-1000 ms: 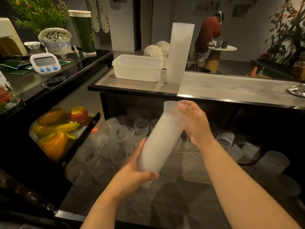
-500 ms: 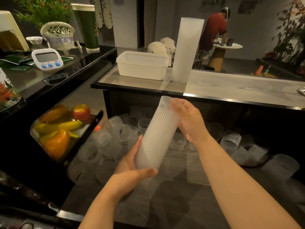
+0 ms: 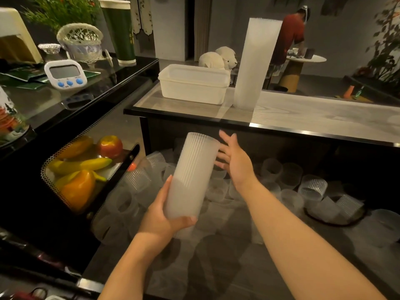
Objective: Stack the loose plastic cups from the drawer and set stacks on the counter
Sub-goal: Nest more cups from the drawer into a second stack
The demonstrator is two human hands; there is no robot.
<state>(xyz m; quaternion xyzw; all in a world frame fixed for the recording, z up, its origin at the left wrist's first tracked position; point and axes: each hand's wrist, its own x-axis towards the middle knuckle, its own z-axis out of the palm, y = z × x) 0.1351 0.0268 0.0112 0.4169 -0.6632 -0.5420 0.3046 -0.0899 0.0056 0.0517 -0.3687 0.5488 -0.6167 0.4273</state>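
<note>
My left hand [image 3: 161,219] grips the lower end of a stack of ribbed translucent cups [image 3: 192,174], held nearly upright above the open drawer [image 3: 216,256]. Just right of the stack's upper part, my right hand [image 3: 234,161] hovers with fingers spread and holds nothing. Several loose cups [image 3: 311,188] lie scattered in the drawer, behind and beside my hands. A taller finished cup stack [image 3: 255,63] stands upright on the grey counter [image 3: 313,118] beyond the drawer.
A white plastic tub [image 3: 193,83] sits left of the tall stack on the counter. To the left, a mesh bin holds fruit [image 3: 80,167]. A black shelf carries a timer [image 3: 65,74] and a basket [image 3: 81,43]. A person [image 3: 290,37] stands at a far table.
My right hand has let go of the stack's top and opened beside it. The left hand has tilted the stack more upright.
</note>
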